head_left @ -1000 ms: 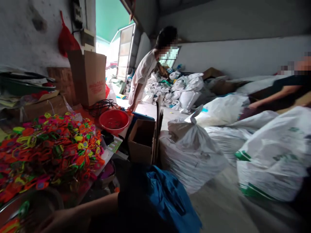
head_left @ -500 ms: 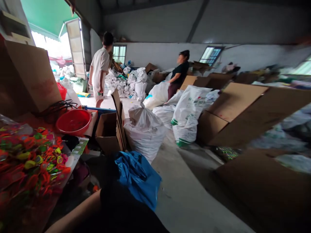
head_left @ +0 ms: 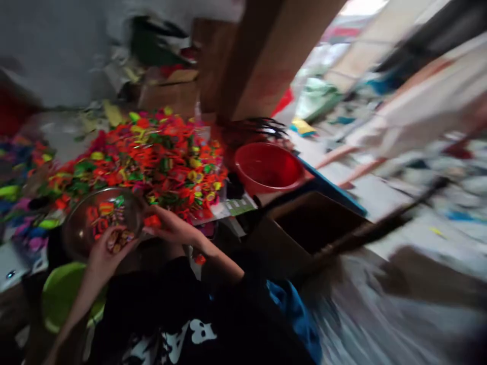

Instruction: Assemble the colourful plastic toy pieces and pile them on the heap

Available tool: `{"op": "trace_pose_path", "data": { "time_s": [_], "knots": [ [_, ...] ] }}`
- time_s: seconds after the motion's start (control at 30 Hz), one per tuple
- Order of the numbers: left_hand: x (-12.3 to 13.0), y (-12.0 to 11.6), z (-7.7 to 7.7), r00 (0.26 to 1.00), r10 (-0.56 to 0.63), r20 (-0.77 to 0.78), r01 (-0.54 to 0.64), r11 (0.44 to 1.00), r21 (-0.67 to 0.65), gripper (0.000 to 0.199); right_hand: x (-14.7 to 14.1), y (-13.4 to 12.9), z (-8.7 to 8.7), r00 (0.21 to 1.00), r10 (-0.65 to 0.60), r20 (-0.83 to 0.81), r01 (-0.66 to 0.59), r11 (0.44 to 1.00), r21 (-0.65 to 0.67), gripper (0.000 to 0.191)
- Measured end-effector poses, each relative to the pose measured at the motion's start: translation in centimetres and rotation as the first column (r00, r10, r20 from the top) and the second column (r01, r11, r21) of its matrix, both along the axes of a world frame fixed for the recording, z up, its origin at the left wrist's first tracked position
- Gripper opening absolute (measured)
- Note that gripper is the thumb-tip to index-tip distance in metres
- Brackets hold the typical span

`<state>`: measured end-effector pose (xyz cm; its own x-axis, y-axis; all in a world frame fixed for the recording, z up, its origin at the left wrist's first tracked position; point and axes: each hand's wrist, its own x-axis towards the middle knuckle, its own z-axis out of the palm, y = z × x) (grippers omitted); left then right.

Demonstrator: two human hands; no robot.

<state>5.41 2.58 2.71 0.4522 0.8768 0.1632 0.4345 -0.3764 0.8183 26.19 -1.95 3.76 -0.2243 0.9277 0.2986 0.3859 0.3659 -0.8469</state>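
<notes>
My left hand (head_left: 104, 253) is cupped around a handful of small brownish pieces (head_left: 119, 240), over the near edge of a metal bowl (head_left: 78, 223). Inside the bowl lie orange, green and pale small items (head_left: 106, 213). My right hand (head_left: 165, 225), just right of the bowl, holds an orange piece (head_left: 152, 221) between its fingers. Behind the bowl spreads a big heap of orange, green and yellow plastic pieces (head_left: 155, 157). Motion blur hides the finer shapes.
A red basin (head_left: 270, 167) stands right of the heap, with an open cardboard box (head_left: 285, 238) nearer me. A green basin (head_left: 63, 294) is low at the left. Blue and pink pieces (head_left: 32, 223) lie far left. A person in light clothing (head_left: 426, 106) is at the right.
The view has swung left and down to the heap. Both my hands and the metal bowl are now visible; the person in dark clothing has left the view.
</notes>
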Motion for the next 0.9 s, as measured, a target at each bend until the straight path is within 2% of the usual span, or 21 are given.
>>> {"op": "trace_pose_path", "data": {
  "time_s": [0.07, 0.17, 0.3, 0.5, 0.63, 0.73, 0.9],
  "knots": [
    [-0.4, -0.5, -0.2, 0.991, 0.109, 0.075, -0.103, 0.992, -0.074, 0.05, -0.1, 0.3, 0.8, 1.0, 0.007, -0.004, -0.007, 0.998, 0.066, 0.029],
    [-0.6, -0.7, -0.1, 0.973, 0.213, 0.089, -0.198, 0.967, -0.159, 0.042, -0.5, 0.6, 1.2, 0.994, 0.067, 0.081, -0.072, 0.995, 0.068, 0.025],
    [-1.3, -1.1, 0.4, 0.974, 0.223, 0.052, -0.212, 0.964, -0.164, 0.033, -1.4, 1.4, 0.6, 0.966, 0.194, 0.171, -0.209, 0.975, 0.073, 0.023],
    [-2.2, -0.9, 0.6, 0.973, 0.232, 0.018, -0.227, 0.964, -0.138, 0.027, -2.3, 3.1, -0.1, 0.953, 0.213, 0.214, -0.247, 0.958, 0.147, 0.03],
    [-2.7, -0.6, 0.3, 0.98, 0.198, -0.033, -0.2, 0.978, -0.064, 0.022, -2.5, 3.6, 0.0, 0.929, 0.223, 0.297, -0.27, 0.954, 0.128, 0.03],
    [-2.9, -0.4, 0.6, 0.988, 0.139, -0.072, -0.138, 0.99, 0.026, 0.018, -2.4, 3.9, 0.1, 0.916, 0.209, 0.342, -0.267, 0.954, 0.134, 0.028],
    [-2.9, -0.6, 1.8, 0.987, 0.004, -0.161, 0.02, 0.989, 0.146, 0.031, -2.2, 4.0, 0.1, 0.89, 0.209, 0.404, -0.293, 0.943, 0.159, 0.027]
  ]
}}
